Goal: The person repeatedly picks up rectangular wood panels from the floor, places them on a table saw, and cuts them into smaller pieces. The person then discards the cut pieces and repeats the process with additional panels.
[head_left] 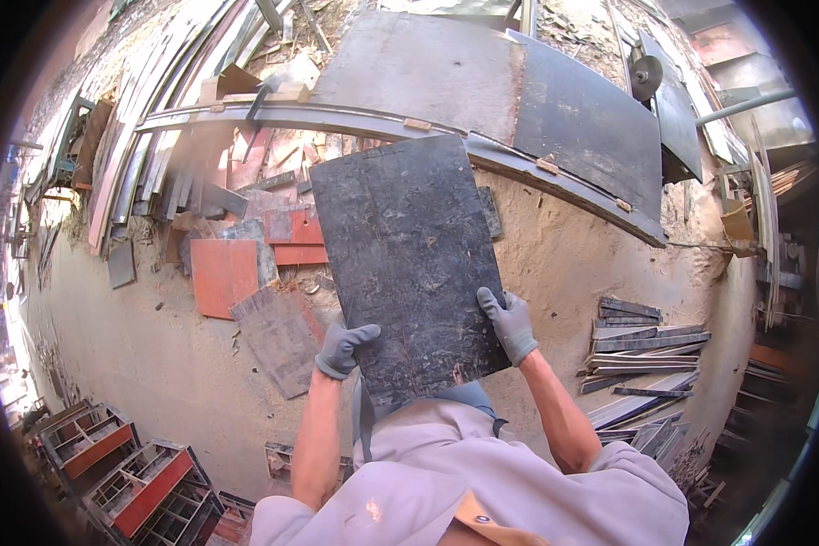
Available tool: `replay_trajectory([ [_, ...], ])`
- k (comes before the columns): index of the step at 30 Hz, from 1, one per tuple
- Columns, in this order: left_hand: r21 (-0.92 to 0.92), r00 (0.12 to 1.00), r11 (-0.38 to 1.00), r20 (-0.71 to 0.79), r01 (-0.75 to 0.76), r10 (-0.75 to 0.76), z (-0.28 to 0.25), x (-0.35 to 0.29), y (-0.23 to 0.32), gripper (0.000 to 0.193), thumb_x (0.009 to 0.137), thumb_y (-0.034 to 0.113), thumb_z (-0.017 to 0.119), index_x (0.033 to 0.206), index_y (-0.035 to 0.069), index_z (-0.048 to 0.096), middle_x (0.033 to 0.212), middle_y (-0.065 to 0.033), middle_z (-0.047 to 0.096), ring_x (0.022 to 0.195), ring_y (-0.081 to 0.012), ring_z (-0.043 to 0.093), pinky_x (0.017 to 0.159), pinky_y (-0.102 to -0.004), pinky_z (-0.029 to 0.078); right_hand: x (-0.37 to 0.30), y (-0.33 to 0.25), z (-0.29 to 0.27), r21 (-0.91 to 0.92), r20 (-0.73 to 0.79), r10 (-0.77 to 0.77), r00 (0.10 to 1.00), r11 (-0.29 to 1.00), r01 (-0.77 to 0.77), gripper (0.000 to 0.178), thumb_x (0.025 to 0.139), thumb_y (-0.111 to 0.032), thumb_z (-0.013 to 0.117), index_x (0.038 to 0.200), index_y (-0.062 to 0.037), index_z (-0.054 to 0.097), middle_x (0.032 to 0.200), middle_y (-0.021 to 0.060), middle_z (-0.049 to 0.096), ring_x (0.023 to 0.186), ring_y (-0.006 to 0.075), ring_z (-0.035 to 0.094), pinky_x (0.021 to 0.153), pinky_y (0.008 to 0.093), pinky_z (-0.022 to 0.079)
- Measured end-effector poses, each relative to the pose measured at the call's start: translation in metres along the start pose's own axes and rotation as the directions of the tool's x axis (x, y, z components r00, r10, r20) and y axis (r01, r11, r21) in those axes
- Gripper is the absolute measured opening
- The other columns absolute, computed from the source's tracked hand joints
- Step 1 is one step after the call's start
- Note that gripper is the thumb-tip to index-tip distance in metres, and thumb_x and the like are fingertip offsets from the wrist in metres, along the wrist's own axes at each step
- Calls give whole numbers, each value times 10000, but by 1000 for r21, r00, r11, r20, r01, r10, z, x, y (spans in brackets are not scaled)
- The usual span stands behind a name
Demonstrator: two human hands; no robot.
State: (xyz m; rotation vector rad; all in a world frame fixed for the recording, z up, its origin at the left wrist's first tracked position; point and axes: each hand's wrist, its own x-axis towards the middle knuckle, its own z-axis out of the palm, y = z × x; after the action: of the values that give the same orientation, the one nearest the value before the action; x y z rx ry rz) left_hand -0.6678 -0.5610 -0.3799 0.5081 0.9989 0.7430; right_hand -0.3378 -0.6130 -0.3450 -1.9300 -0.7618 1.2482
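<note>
A large dark, scuffed rectangular board (414, 259) is held up in front of my body, tilted slightly to the left. My left hand (343, 349), in a grey glove, grips its lower left edge with the thumb lying over the face. On the lower right edge, my right hand (510, 323), gloved the same way, clasps the board with its thumb on top. The fingers of both hands are hidden behind the board. Beyond its top edge runs a long metal-edged beam (355, 119) with small wooden blocks on it.
Red and grey panel offcuts (225, 278) litter the ground to the left. At the right lies a pile of narrow strips (646, 344). A table saw with a round blade (646, 78) stands behind large sheets (582, 118). Slotted frames with red sides (155, 491) sit lower left.
</note>
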Motion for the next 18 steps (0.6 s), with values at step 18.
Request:
replay_trajectory([
  [18, 224, 896, 957, 438, -185, 71, 225, 154, 39, 657, 1103, 392, 527, 1576, -42, 390, 1472, -138, 593, 1302, -196, 591, 1086, -317, 458, 28, -5, -215, 133, -578, 97, 810, 991, -25, 570, 946, -600, 729, 829, -43, 732, 738, -18, 655, 686, 90, 510, 625, 323, 441],
])
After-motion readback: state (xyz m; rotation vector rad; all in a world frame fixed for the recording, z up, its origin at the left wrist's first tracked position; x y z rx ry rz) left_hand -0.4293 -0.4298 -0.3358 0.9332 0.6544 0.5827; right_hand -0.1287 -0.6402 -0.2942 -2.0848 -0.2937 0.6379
